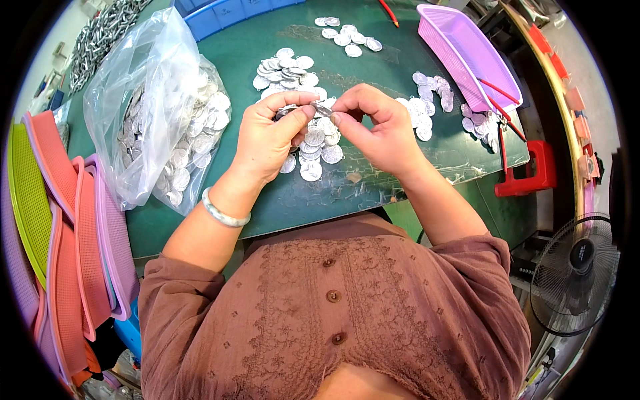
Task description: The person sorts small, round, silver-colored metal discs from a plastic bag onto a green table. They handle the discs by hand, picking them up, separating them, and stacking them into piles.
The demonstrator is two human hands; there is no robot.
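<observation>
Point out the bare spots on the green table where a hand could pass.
Free: the table between the plastic bag and the top disc pile; the near edge below both hands. Crowded: the discs under the left hand and right hand, and beside the lilac basket.

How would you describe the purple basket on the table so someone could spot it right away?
Start at the green table and look to its far right corner, past the piles of silver discs. There a purple plastic basket sits tilted at the table's edge. It is the only tray on the tabletop; the other coloured baskets are stacked off the table's left side.
</observation>
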